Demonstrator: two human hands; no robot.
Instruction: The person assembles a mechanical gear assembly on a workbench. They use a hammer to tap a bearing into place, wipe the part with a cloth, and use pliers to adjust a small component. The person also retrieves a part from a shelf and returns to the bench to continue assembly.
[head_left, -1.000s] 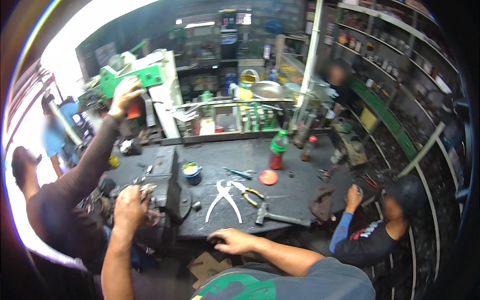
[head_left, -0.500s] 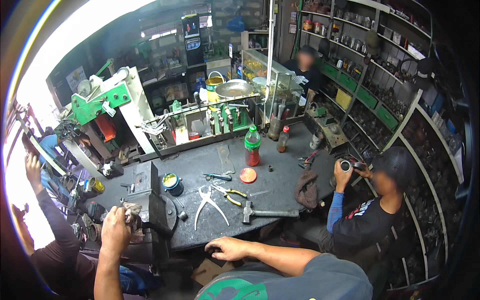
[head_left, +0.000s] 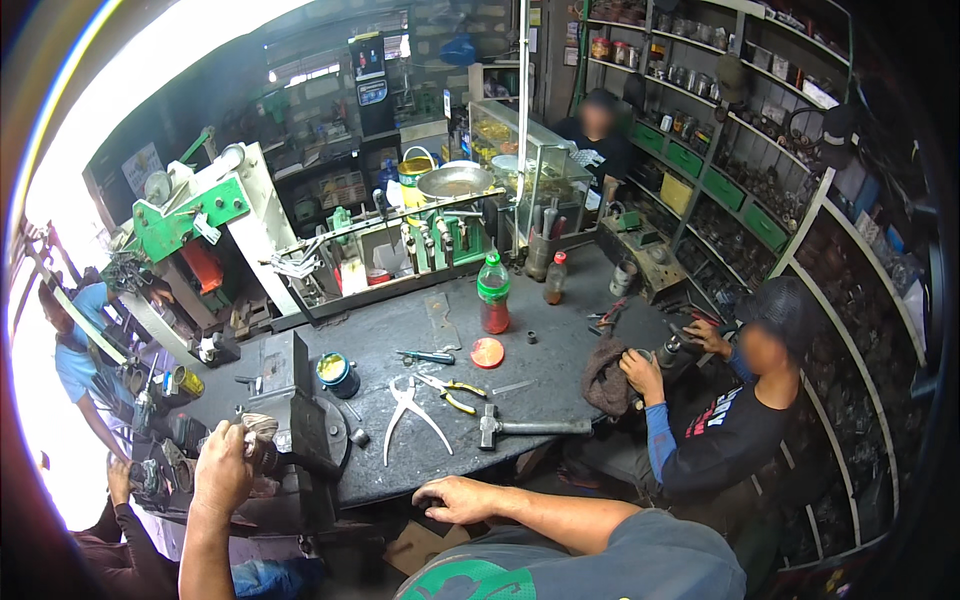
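My left hand [head_left: 222, 468] is closed on a crumpled pale rag [head_left: 262, 428]. The rag is pressed to a dark metal part beside the black bench vise [head_left: 305, 425]; most of that part is hidden behind the hand and cloth. At the bench's front edge my right hand [head_left: 458, 498] hangs low with its fingers curled under. Whatever those fingers hold, if anything, is hidden. On the bench, nearest to my right hand, lie large pale pliers [head_left: 405, 412], yellow-handled pliers [head_left: 455, 390] and a hammer [head_left: 530, 427].
An open tin of yellowish grease [head_left: 338, 377] stands behind the vise. Farther back are a red lid [head_left: 487, 352], a green-capped bottle [head_left: 493, 295] and a small red-capped bottle [head_left: 556, 280]. A co-worker [head_left: 720, 400] sits at the right beside a brown cloth [head_left: 605, 375]. Others stand at the left.
The view has shifted slightly. The co-worker at right has lowered a metal cylinder to the bench corner by the brown cloth. At left, one person's raised arm has come down. My hands stay nearly in place.
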